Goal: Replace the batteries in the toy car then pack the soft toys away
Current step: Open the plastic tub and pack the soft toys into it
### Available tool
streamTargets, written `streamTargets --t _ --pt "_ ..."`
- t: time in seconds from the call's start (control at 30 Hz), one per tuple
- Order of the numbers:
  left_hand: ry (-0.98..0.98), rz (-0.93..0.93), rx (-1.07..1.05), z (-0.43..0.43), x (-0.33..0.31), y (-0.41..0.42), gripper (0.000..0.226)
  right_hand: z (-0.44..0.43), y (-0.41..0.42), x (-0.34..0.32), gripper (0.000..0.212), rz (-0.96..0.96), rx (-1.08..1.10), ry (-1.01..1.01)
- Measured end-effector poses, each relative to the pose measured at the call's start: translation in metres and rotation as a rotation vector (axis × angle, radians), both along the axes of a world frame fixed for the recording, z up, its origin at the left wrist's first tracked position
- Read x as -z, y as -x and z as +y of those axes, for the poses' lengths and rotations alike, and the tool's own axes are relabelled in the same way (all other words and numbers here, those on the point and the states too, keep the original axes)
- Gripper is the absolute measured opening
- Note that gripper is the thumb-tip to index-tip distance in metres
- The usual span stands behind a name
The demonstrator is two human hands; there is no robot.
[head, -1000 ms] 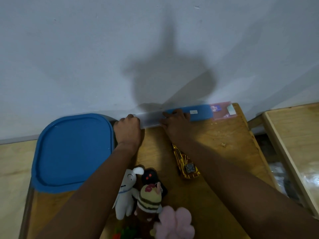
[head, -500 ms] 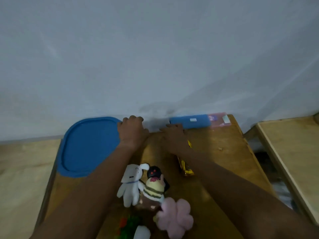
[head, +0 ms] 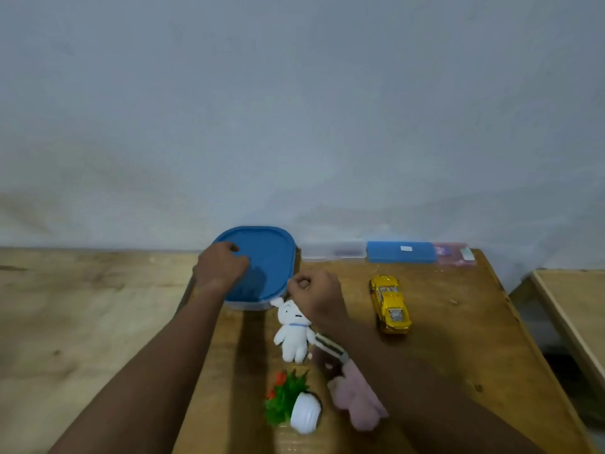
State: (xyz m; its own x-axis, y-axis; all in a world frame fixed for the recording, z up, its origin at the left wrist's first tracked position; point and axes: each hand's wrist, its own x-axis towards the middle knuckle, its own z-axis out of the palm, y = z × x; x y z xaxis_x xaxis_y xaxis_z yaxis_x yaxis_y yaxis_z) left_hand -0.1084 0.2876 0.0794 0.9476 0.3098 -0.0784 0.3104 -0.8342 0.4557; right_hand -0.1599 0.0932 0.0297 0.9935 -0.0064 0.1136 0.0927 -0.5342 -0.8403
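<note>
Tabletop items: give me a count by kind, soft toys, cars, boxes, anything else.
Soft toys: 3 - white rabbit, striped toy partly under the right arm, pink plush
Toy cars: 1 - yellow car
Lidded tubs: 1 - blue-lidded tub
Flat cases: 3 - clear, blue, pink
Fake potted plants: 1 - tipped plant
Total: 9

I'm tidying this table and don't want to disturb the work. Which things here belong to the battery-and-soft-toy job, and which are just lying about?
Belongs to the job:
yellow toy car
white soft toy
pink soft toy
striped soft toy
blue-lidded container, both hands at it

Just lying about:
small potted plant
blue case
clear case
pink case
</note>
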Motion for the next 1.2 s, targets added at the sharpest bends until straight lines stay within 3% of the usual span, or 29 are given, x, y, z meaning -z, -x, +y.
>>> streamTargets --t 0.13,0.3,0.47,0.6,0.87,1.07,1.2 --pt "0.005 0.093 -0.028 0.045 0.02 -0.008 0.053 0.035 -0.002 0.009 0.027 0.106 -0.078 0.086" --pt "0.062 0.141 0.008 0.079 0.041 -0.019 0.044 0.066 -0.024 0.015 0.042 0.241 0.193 0.187" --pt "0.113 0.144 0.042 0.1 0.057 -0.034 0.036 0.082 -0.048 0.028 0.016 0.324 0.389 0.168" --pt "0.154 0.153 0.032 0.112 0.065 -0.051 0.03 0.086 -0.058 0.037 0.013 0.334 0.508 0.164" --pt "0.201 0.269 -0.013 0.12 0.06 -0.07 0.052 0.089 -0.066 0.035 0.01 0.381 0.569 0.228" --pt "0.336 0.357 -0.05 0.129 0.063 -0.08 0.054 0.085 -0.072 0.026 0.02 0.47 0.549 0.246" --pt "0.54 0.465 -0.108 0.135 0.068 -0.085 0.041 0.082 -0.075 0.024 0.021 0.507 0.549 0.231"
